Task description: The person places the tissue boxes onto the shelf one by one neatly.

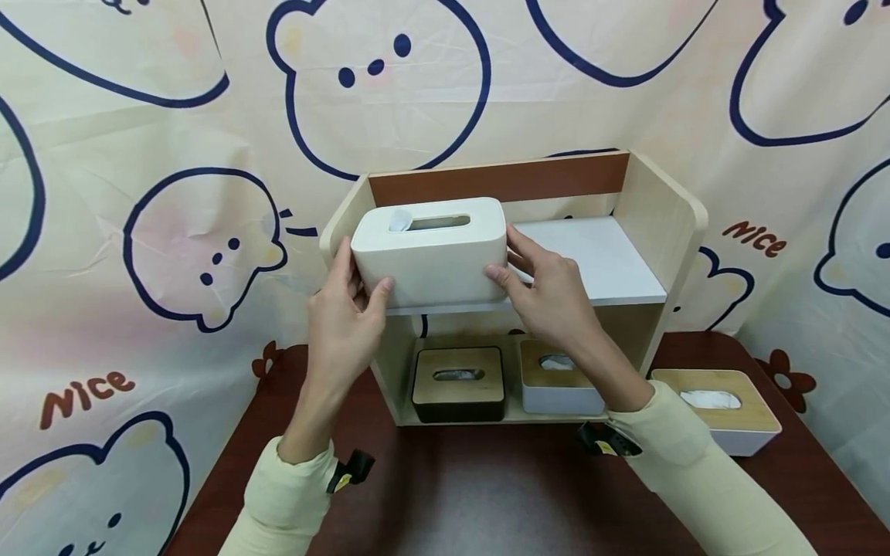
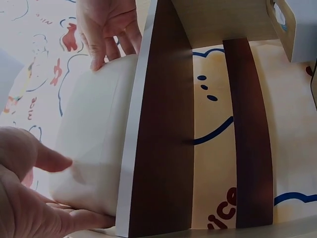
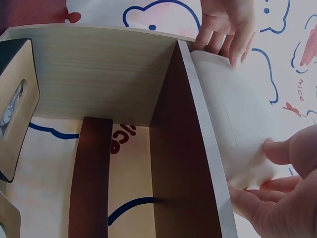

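Note:
A white tissue box with a slot in its top is at the left part of the small shelf's upper board. My left hand grips its left end, thumb on the front face. At the other end my right hand holds it the same way, thumb on the front. In the left wrist view the white tissue box is between both hands, beside the board's front edge. The right wrist view shows the tissue box from the other side, against that edge.
Below stand a black tissue box with a wooden lid and a grey one. Another wooden-lidded tissue box sits on the dark table right of the shelf. The shelf's right side panel rises beside the upper board.

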`<state>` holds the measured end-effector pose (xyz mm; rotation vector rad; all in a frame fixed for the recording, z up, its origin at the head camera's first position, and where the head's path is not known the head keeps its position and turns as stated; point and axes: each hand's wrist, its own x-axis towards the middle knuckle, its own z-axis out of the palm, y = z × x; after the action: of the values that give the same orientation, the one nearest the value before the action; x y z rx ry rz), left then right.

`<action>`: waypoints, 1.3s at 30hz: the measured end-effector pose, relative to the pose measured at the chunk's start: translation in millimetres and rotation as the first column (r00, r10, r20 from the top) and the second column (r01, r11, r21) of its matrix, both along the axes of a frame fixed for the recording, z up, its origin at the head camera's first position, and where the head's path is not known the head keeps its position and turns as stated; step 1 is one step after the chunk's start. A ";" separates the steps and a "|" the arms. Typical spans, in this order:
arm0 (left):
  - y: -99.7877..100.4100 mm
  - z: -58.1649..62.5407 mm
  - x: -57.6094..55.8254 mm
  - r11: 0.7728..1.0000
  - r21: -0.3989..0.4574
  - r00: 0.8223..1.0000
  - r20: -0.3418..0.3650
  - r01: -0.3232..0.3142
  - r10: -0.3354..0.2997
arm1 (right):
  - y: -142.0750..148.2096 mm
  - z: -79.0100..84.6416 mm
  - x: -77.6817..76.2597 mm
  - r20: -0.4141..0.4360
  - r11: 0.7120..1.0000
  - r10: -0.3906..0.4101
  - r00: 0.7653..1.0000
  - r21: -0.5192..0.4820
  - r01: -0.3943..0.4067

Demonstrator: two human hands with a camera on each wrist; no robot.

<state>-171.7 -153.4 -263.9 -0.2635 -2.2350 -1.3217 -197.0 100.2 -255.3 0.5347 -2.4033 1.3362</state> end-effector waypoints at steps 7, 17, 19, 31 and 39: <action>1.2 -9.1 7.1 0.999 0.002 0.997 -0.068 0.035 -0.034 | 9.8 -0.6 8.8 0.070 1.000 0.003 0.998 -0.028 -0.001; 8.4 -24.6 38.6 1.000 -0.012 0.984 -0.174 0.026 -0.028 | 34.7 -15.8 40.2 0.064 0.991 0.053 0.997 -0.125 -0.045; 12.2 -30.4 45.8 0.999 -0.025 0.982 -0.184 0.036 -0.040 | 37.8 -21.4 47.1 0.054 0.991 0.057 0.997 -0.120 -0.050; 53.5 -74.4 64.2 0.978 -0.131 0.963 -0.196 0.160 -0.184 | 55.4 -62.3 81.2 0.039 0.999 0.010 0.999 -0.050 -0.008; 90.1 -101.6 65.4 0.954 -0.111 0.960 0.001 0.278 -0.280 | 75.3 -96.2 93.6 0.112 0.998 -0.037 0.993 -0.043 0.042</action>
<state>-106.3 -63.3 -365.5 -0.6487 -2.3250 -1.3304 -103.4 175.5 -351.5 0.4084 -2.4518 1.4351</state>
